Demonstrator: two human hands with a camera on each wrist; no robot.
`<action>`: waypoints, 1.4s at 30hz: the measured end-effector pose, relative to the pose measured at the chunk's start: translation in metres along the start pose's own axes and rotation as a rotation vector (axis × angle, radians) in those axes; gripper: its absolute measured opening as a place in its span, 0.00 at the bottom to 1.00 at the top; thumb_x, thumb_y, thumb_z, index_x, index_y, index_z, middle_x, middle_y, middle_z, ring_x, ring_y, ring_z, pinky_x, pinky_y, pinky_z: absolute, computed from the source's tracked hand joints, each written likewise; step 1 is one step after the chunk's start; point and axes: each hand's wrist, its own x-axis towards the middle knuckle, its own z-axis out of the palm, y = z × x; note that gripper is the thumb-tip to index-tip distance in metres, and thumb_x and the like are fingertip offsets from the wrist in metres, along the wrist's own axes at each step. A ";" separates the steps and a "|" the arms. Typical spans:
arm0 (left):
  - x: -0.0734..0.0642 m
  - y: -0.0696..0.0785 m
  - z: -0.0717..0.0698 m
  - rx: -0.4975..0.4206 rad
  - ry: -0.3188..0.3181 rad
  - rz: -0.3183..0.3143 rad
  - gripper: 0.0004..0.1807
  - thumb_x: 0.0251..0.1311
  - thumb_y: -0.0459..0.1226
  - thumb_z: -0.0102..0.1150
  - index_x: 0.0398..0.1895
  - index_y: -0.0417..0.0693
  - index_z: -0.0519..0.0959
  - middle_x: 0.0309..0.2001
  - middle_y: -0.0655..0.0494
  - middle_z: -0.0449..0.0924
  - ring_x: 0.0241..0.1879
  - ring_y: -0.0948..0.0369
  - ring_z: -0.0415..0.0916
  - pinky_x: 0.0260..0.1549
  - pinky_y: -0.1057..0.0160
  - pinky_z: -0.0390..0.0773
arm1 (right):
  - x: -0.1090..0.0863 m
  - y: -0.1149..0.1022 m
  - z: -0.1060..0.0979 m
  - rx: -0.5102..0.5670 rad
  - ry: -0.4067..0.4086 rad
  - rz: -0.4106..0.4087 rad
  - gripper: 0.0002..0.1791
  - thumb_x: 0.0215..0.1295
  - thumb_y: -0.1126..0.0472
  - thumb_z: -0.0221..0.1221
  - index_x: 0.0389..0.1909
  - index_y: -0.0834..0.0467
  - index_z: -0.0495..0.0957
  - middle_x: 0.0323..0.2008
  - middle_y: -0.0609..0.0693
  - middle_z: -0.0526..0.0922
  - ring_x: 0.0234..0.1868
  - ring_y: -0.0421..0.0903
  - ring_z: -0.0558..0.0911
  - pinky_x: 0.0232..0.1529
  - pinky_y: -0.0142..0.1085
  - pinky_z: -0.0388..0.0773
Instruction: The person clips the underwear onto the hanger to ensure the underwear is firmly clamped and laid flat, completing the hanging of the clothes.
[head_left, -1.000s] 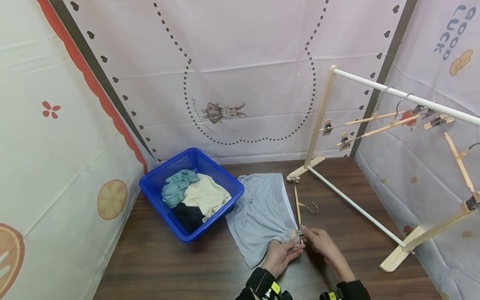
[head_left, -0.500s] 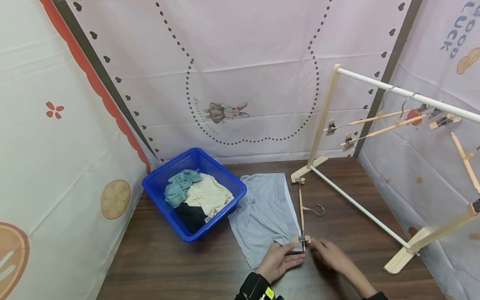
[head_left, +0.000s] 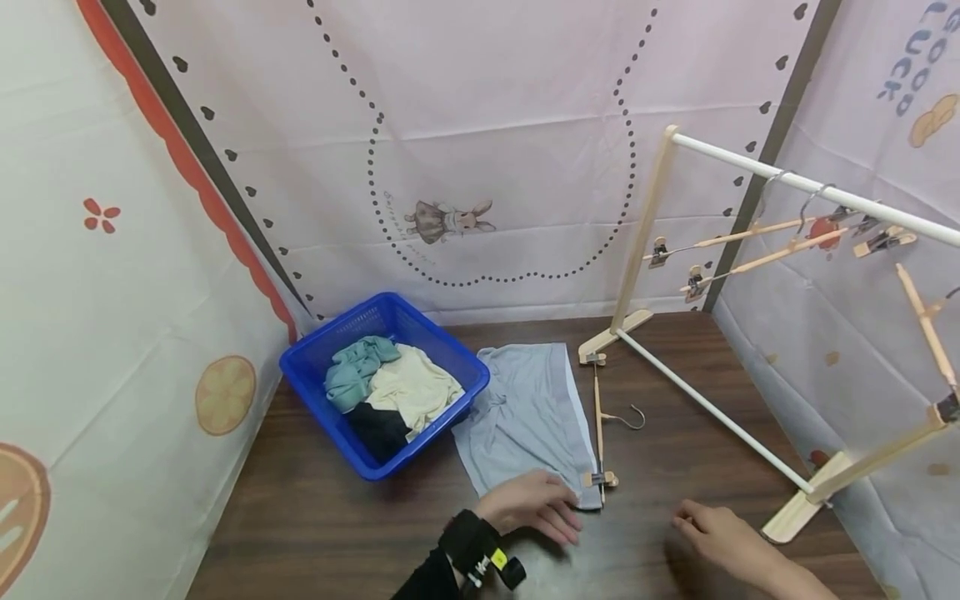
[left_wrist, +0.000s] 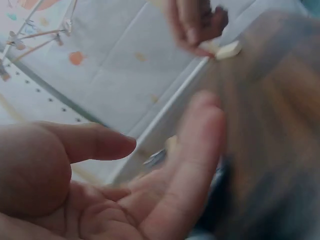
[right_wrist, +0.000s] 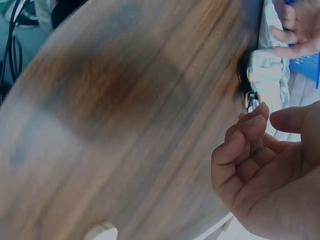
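A light blue garment with a wide band along its right edge lies flat on the table. Along that edge lies a wooden clip hanger, its hook pointing right. The hanger's near clip sits over the garment's near corner; its far clip lies apart from the cloth. My left hand hovers at the garment's near edge, fingers relaxed, holding nothing. Further right, above the bare table, my right hand is loosely curled and holds nothing; the right wrist view confirms this.
Left of the garment stands a blue basket with teal, cream and black cloths. A wooden rack with a white top rail stands at the right, several clip hangers on it. Printed curtains enclose the table.
Both hands have let go of the near clip and drawn apart, the left toward the left, the right toward the right. The clip stays at the garment's corner.
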 end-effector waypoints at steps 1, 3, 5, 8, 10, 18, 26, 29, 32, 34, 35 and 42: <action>0.000 0.007 -0.006 0.039 0.016 0.022 0.17 0.75 0.35 0.47 0.52 0.26 0.75 0.38 0.36 0.86 0.31 0.53 0.87 0.36 0.54 0.87 | 0.001 0.000 -0.002 -0.025 0.015 -0.020 0.11 0.77 0.59 0.54 0.44 0.62 0.79 0.25 0.46 0.76 0.23 0.41 0.71 0.23 0.35 0.68; 0.004 0.020 -0.018 0.108 0.079 0.089 0.18 0.75 0.36 0.47 0.53 0.27 0.76 0.37 0.39 0.86 0.29 0.56 0.86 0.35 0.55 0.87 | 0.007 -0.002 -0.005 -0.062 0.058 -0.036 0.09 0.76 0.60 0.55 0.43 0.62 0.79 0.24 0.45 0.76 0.22 0.39 0.71 0.22 0.34 0.69; 0.014 0.033 -0.030 0.170 0.158 0.161 0.17 0.75 0.34 0.47 0.54 0.27 0.76 0.38 0.40 0.86 0.31 0.55 0.86 0.37 0.54 0.87 | 0.018 -0.005 -0.007 -0.080 0.101 -0.051 0.08 0.75 0.61 0.55 0.42 0.62 0.80 0.23 0.45 0.76 0.21 0.39 0.70 0.21 0.33 0.69; 0.037 0.051 -0.046 0.271 0.274 0.255 0.15 0.73 0.31 0.48 0.54 0.27 0.76 0.41 0.41 0.84 0.36 0.52 0.85 0.41 0.54 0.86 | 0.040 -0.009 -0.008 -0.103 0.166 -0.053 0.07 0.74 0.63 0.56 0.42 0.62 0.80 0.24 0.47 0.78 0.23 0.40 0.71 0.22 0.34 0.69; 0.055 0.060 -0.055 0.373 0.359 0.306 0.13 0.71 0.29 0.50 0.53 0.29 0.77 0.42 0.42 0.84 0.39 0.51 0.84 0.41 0.56 0.85 | 0.057 -0.010 -0.009 -0.126 0.206 -0.069 0.08 0.74 0.63 0.56 0.43 0.63 0.81 0.26 0.48 0.80 0.24 0.41 0.73 0.24 0.35 0.71; 0.106 0.088 -0.085 0.811 0.577 0.424 0.17 0.66 0.28 0.54 0.57 0.34 0.78 0.56 0.39 0.79 0.56 0.47 0.78 0.53 0.53 0.79 | 0.138 -0.008 -0.014 -0.121 0.339 -0.108 0.12 0.74 0.65 0.51 0.47 0.69 0.79 0.36 0.60 0.84 0.34 0.51 0.81 0.35 0.47 0.80; 0.145 0.102 -0.106 1.050 0.534 0.380 0.33 0.66 0.30 0.57 0.74 0.33 0.61 0.75 0.36 0.60 0.76 0.47 0.56 0.73 0.52 0.59 | 0.214 -0.026 -0.017 0.045 0.470 -0.055 0.20 0.73 0.67 0.49 0.59 0.76 0.72 0.49 0.71 0.79 0.46 0.63 0.79 0.48 0.54 0.77; 0.154 0.105 -0.110 1.080 0.473 0.316 0.40 0.68 0.33 0.57 0.79 0.34 0.50 0.79 0.37 0.50 0.79 0.47 0.46 0.76 0.51 0.52 | 0.232 -0.034 -0.019 0.100 0.465 -0.027 0.25 0.74 0.66 0.49 0.66 0.78 0.63 0.55 0.76 0.73 0.54 0.68 0.76 0.54 0.57 0.74; 0.161 0.107 -0.114 1.081 0.426 0.254 0.45 0.68 0.35 0.57 0.80 0.35 0.43 0.80 0.38 0.44 0.80 0.48 0.42 0.76 0.46 0.48 | 0.244 -0.038 -0.020 0.159 0.403 0.013 0.31 0.76 0.66 0.46 0.73 0.77 0.52 0.64 0.78 0.64 0.65 0.71 0.68 0.62 0.60 0.69; 0.164 0.107 -0.115 1.078 0.403 0.217 0.46 0.69 0.37 0.57 0.81 0.36 0.40 0.81 0.39 0.43 0.80 0.48 0.42 0.75 0.43 0.48 | 0.249 -0.038 -0.021 0.187 0.365 0.043 0.33 0.78 0.65 0.45 0.76 0.75 0.46 0.69 0.78 0.58 0.71 0.72 0.60 0.68 0.62 0.62; 0.165 0.108 -0.116 1.073 0.394 0.201 0.47 0.69 0.37 0.56 0.81 0.36 0.39 0.81 0.39 0.42 0.80 0.48 0.42 0.75 0.44 0.48 | 0.251 -0.038 -0.022 0.203 0.343 0.057 0.34 0.78 0.65 0.44 0.77 0.74 0.44 0.71 0.77 0.57 0.72 0.72 0.58 0.70 0.62 0.60; 0.170 0.109 -0.112 0.865 0.460 0.132 0.40 0.74 0.38 0.48 0.81 0.38 0.41 0.66 0.31 0.69 0.62 0.46 0.73 0.59 0.52 0.74 | 0.258 -0.040 -0.026 0.507 0.297 0.113 0.33 0.80 0.63 0.42 0.78 0.71 0.44 0.72 0.73 0.57 0.72 0.67 0.61 0.68 0.57 0.64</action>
